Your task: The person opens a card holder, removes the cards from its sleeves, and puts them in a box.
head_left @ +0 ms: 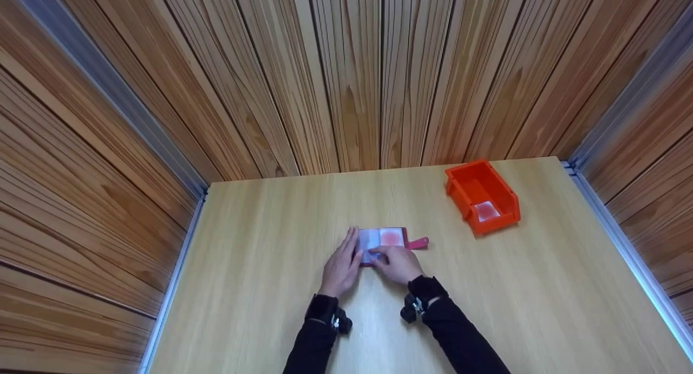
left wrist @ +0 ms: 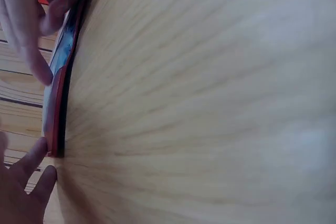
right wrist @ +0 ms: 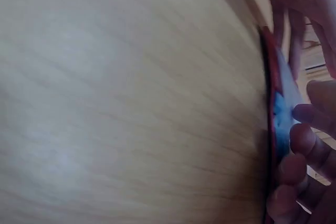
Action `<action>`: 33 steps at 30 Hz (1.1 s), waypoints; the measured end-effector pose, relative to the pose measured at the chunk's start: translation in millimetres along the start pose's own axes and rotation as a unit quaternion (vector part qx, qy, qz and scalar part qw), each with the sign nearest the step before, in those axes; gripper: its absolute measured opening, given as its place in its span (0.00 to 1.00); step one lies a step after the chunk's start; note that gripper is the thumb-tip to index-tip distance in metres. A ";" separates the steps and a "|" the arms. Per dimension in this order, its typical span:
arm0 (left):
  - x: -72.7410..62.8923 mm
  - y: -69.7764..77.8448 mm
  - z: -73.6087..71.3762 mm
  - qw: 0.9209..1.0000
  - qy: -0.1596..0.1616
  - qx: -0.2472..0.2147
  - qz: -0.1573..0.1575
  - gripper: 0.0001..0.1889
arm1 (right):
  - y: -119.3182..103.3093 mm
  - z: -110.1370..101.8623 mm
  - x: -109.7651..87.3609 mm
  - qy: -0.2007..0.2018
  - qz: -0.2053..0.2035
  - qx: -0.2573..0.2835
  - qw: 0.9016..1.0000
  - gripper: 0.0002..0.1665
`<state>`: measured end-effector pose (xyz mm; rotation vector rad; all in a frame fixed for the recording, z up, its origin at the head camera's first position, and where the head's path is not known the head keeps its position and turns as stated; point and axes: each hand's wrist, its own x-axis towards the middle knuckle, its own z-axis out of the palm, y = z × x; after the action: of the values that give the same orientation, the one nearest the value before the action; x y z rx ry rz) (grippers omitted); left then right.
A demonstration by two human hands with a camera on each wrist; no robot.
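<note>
A small card holder [head_left: 370, 238] with a red cover lies spread open on the table, its clear pages facing up. A pink-and-white card shows in its right-hand page, and a red strap [head_left: 418, 243] sticks out to the right. My left hand [head_left: 341, 267] rests along the holder's left edge with fingers extended; in the left wrist view its fingertips are at the end of the red cover [left wrist: 59, 108]. My right hand [head_left: 399, 263] reaches over the lower middle, a straight finger touching the left page. In the right wrist view, its other fingertips [right wrist: 292, 169] lie along the near edge.
An orange bin [head_left: 482, 192] stands at the back right of the table, with a pink-and-white card [head_left: 486, 211] lying in its front part. Wood-panelled walls [head_left: 346, 81] rise behind and on both sides. Metal rails [head_left: 633, 249] run along the table's sides.
</note>
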<state>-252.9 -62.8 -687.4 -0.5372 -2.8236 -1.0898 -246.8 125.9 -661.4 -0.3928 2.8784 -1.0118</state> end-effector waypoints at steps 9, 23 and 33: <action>-7.8 5.0 3.4 0.991 -0.021 0.126 0.023 0.25 | -0.2 0.0 -2.1 -0.017 0.004 -0.022 1.000 0.19; -9.4 7.9 5.3 0.989 -0.004 0.144 0.033 0.24 | 8.5 -22.5 -0.1 -0.006 0.084 -0.057 0.995 0.35; -10.7 11.1 5.0 0.990 -0.017 0.138 0.031 0.24 | 38.4 -39.5 -5.4 -0.043 0.105 -0.081 0.990 0.47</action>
<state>-238.8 -54.9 -686.1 -0.6151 -2.8960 -0.6682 -255.6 180.1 -654.6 -0.1349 2.8562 -0.7137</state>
